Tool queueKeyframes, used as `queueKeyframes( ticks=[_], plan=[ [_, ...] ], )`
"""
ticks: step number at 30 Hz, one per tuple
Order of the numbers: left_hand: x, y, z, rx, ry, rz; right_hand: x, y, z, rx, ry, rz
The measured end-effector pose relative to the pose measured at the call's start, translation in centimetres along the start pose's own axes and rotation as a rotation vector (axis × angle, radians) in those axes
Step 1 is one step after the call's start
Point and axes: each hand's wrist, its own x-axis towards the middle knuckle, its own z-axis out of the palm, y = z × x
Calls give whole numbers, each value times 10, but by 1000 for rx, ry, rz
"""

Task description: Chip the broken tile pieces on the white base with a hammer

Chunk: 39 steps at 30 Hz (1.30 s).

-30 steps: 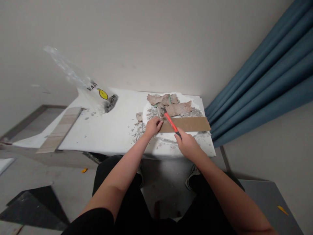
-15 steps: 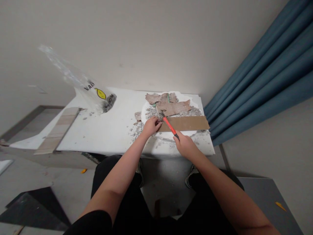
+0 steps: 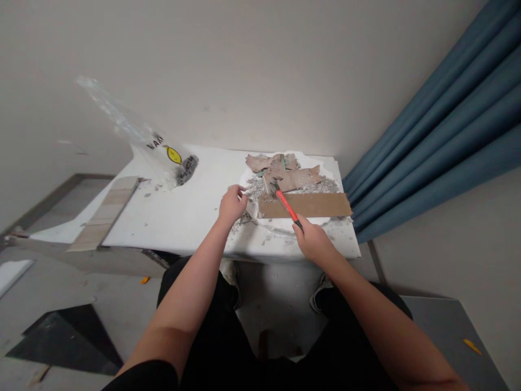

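My right hand is wrapped round the black end of a red-handled hammer. The hammer's metal head rests among grey crumbled rubble beside a torn brown cardboard piece. At the left rim of the rubble, my left hand hovers low over the white surface, its fingers loosely bent and apart from the thumb. Nothing shows between them, though the hand hides what lies underneath. A flat brown cardboard strip lies in front of the rubble, on a white rounded sheet.
A clear plastic bag with a yellow lemon print and dark contents stands on the white-covered table. Another cardboard strip lies across the table's left end. A blue curtain hangs at right. Black sheets lie on the floor.
My left hand has moved left, away from the hammer head to the rubble's left rim. The right hand keeps its grip on the hammer, nearly still. The view has shifted slightly.
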Motion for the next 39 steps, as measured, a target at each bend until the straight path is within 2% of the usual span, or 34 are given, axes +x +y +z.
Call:
queueKeyframes(
  ticks=[5,8,12,15,19,24,31,33,36,39],
  plan=[
    [-2,-26,-8,297,-177,-133,2,3,2,-25,-48,-1],
    [-6,-37,-8,446,-317,-155,1,7,-3,-26,-2,-3],
    [-16,-45,2,536,-458,-98,0,9,-8,5,45,-31],
    [-25,-48,14,547,-505,0,2,7,-3,30,20,-85],
    [-34,-51,26,538,-482,83,6,0,6,6,-35,-87],
    [-37,-54,35,545,-476,147,6,-1,7,28,5,-88],
    [-39,-54,35,552,-483,168,15,19,6,74,-1,-71],
    [-36,-54,26,528,-414,81,16,29,1,74,28,-70],
    [-28,-48,10,369,-226,-94,18,42,-8,75,80,-56],
    [-16,-32,0,48,-60,-69,20,50,-13,44,111,-7]
  ],
)
